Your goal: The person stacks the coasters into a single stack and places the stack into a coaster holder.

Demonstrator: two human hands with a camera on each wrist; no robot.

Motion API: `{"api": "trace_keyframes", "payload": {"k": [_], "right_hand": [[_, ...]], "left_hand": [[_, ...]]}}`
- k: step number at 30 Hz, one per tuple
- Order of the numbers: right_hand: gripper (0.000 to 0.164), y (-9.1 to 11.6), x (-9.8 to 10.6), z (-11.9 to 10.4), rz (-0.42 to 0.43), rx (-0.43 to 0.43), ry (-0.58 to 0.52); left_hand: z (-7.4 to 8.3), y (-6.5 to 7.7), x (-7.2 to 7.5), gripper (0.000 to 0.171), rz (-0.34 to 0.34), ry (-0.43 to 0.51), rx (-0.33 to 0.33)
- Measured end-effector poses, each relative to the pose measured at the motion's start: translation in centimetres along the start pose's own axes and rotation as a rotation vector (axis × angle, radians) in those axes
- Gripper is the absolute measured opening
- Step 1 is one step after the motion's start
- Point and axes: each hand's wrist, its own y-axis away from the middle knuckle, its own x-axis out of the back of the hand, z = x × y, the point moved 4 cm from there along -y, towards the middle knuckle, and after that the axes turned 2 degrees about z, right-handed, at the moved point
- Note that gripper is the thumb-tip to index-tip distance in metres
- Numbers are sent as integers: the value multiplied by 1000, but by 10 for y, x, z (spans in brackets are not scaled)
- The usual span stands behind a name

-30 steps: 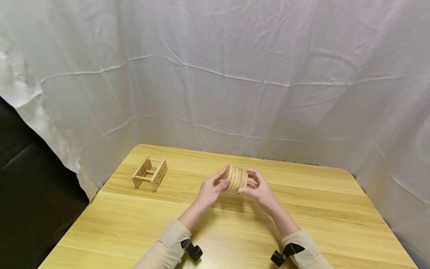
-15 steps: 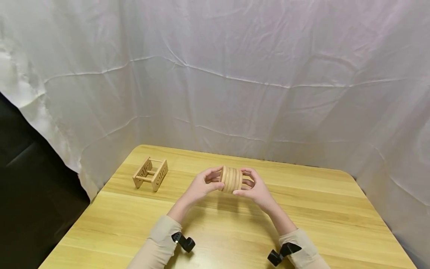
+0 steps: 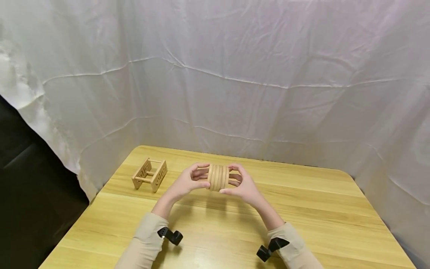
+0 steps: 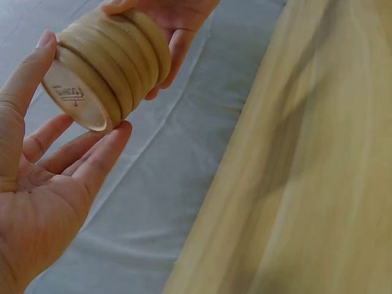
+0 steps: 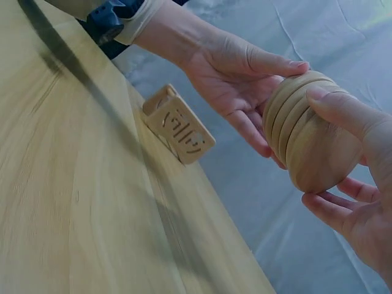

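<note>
A stack of several round wooden coasters [image 3: 218, 178] is held sideways above the table, between both hands. My left hand [image 3: 184, 184] grips its left end, thumb on the near edge and fingers around the far side. At the right end, my right hand [image 3: 245, 187] holds the stack the same way. In the left wrist view, the end coaster [image 4: 76, 98] shows a small dark printed mark on its flat face. The right wrist view shows the opposite end coaster [image 5: 324, 150] with a plain wood face. A wooden rack [image 3: 150, 174] with cut-out side panels stands left of the hands.
The wood-grain table [image 3: 302, 209] has rounded far corners. A pale curtain [image 3: 235, 93] hangs behind it and along the sides. A black surface [image 3: 37, 194] lies past the left edge. Each sleeve carries a black wrist camera [image 3: 170, 236].
Both hands have moved left with the coasters, closer to the rack. The stack has turned from slanted to nearly level, and the left hand has shifted its grip toward the stack's end.
</note>
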Motion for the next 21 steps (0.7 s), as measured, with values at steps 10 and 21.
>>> {"api": "trace_keyframes", "payload": {"k": [10, 21], "right_hand": [[81, -18, -25, -15, -14, 22, 24], [80, -39, -48, -24, -28, 34, 40]], "left_hand": [[17, 12, 29, 75, 42, -47, 5], [30, 21, 55, 71, 76, -93, -33]]}}
